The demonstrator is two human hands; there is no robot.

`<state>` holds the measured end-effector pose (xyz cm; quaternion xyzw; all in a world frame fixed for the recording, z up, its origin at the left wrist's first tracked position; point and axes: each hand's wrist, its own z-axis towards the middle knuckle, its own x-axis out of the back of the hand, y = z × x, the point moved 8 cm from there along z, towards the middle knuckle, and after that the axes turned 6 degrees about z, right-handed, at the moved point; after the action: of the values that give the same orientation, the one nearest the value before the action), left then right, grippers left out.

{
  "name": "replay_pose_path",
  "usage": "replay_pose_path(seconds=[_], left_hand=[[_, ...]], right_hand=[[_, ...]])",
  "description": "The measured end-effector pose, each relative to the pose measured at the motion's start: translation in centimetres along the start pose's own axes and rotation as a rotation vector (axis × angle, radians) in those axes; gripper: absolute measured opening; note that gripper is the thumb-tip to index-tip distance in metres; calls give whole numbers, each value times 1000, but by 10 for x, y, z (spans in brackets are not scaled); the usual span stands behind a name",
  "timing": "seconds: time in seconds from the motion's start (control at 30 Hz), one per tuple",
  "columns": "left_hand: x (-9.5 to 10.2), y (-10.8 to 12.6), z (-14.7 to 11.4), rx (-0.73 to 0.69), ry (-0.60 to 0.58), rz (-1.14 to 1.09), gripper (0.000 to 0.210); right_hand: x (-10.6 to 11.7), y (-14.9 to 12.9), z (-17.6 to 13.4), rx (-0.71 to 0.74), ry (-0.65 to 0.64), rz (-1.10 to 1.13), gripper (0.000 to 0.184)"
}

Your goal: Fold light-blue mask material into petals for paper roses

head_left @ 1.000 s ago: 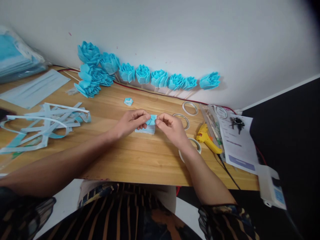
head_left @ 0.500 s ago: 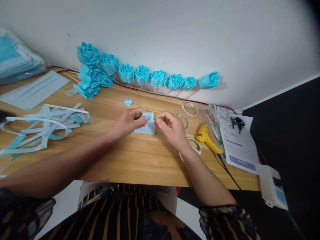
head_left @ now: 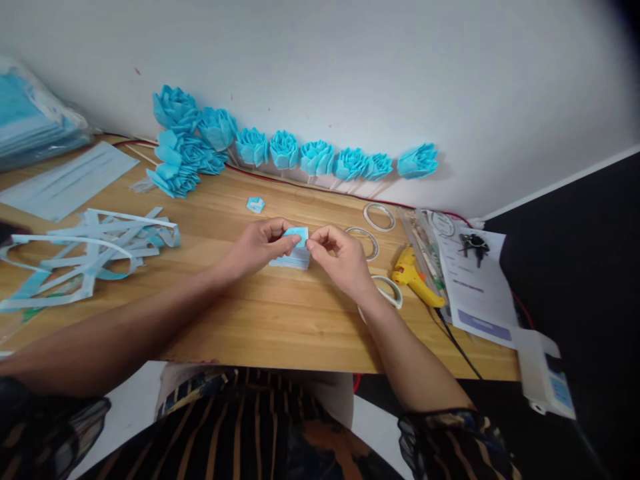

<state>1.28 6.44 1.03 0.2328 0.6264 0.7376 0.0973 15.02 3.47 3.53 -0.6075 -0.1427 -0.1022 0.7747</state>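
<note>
A small stack of cut blue-and-white fabric squares [head_left: 291, 259] lies on the wooden table. Over it, a light blue fabric square [head_left: 302, 233] is pinched between the thumb and fingers of my left hand [head_left: 267, 243]. The fingertips of my right hand [head_left: 341, 257] are pressed together at the right edge of that same square. My left fingers partly cover the square and the stack. A little beyond my left hand lies a small blue hexagonal piece [head_left: 255, 205] with a white mark.
Blue fabric flowers [head_left: 317, 157] on sticks lean along the wall. Cut strips [head_left: 90, 257] are heaped at left, near a flat sheet [head_left: 70, 179] and bagged masks [head_left: 35, 120]. Tape rolls [head_left: 379, 217], a yellow glue gun [head_left: 416, 279], papers [head_left: 480, 287] and keys [head_left: 475, 247] are at right.
My right fingertips have moved slightly left and now meet the right edge of the blue square. My left hand has barely shifted, still holding it.
</note>
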Motion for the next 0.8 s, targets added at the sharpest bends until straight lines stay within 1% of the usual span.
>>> replay_pose_path(seconds=[0.33,0.5,0.63,0.8], left_hand=[[0,1,0,-4,4,1,26],[-1,1,0,-8,-8,-5,24],[-2,-1,0,-12,-8,-3,24],[2,-2,1,17,22,-6,31]], right_hand=[[2,3,0,-32,-12,38,13],[1,8,1,-63,-44,109,23],[-1,6,1,-36,-35,50,16],[5,3,2,-16,24,18,15]])
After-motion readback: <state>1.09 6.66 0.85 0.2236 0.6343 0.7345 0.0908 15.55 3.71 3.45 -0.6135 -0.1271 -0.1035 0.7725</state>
